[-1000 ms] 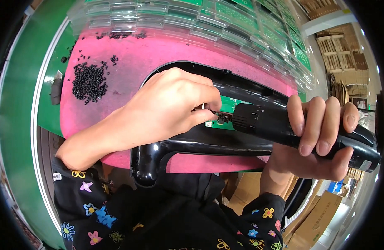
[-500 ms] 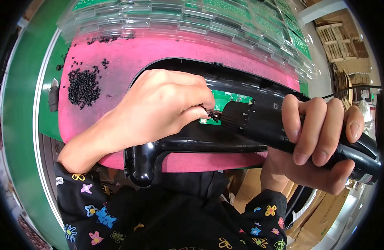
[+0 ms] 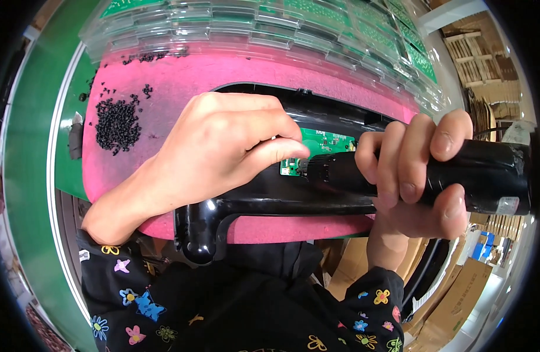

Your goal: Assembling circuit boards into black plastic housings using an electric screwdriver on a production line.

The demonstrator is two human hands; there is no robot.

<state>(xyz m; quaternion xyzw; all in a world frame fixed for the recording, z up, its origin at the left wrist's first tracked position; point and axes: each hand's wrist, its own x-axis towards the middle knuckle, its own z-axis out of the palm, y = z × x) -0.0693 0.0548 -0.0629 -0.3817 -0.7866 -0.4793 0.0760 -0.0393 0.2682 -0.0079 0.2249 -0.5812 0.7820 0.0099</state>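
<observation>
Several clear trays (image 3: 317,26) (green circuit boards (image 3: 364,29) inside)

Clear plastic blister trays (image 3: 317,29) holding green circuit boards lie stacked along the far edge of the counter, overlapping the pink mat. Brown cardboard boxes (image 3: 457,299) stand on the floor at lower right, one small blue package (image 3: 487,242) among them.

Assembly workshop, stacked circuit-board trays (image 3: 317,23), cardboard boxes (image 3: 457,293), electric screwdriver (image 3: 457,176)
</observation>
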